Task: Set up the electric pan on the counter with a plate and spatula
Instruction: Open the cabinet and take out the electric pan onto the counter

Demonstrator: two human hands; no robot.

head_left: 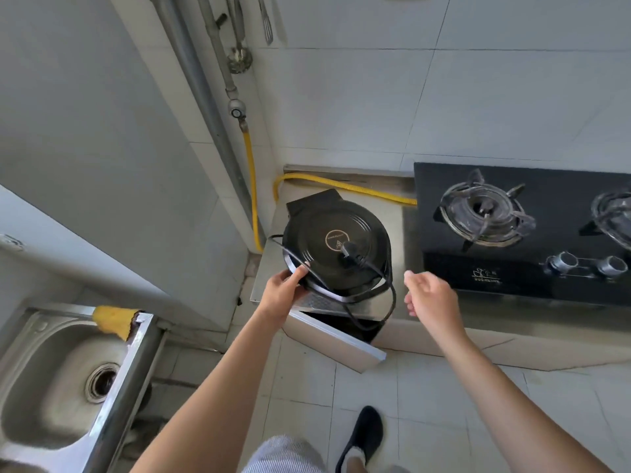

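The black round electric pan [336, 245] sits on the counter [396, 216] at its left end, lid closed. Its black power cord [382, 285] loops over the front edge, and the plug [350, 250] lies on the lid. My left hand [285, 290] grips the pan's front left rim. My right hand [430, 293] hovers just right of the pan, fingers loosely curled and holding nothing. No plate is in view. A metal spatula [268, 20] hangs on the tiled wall at the top.
A black two-burner gas stove [519, 230] stands right of the pan. A yellow gas hose [345, 186] runs behind it. Below the pan a cabinet door [336, 339] stands ajar. A steel sink [61, 377] with a yellow cloth [114, 319] is at lower left.
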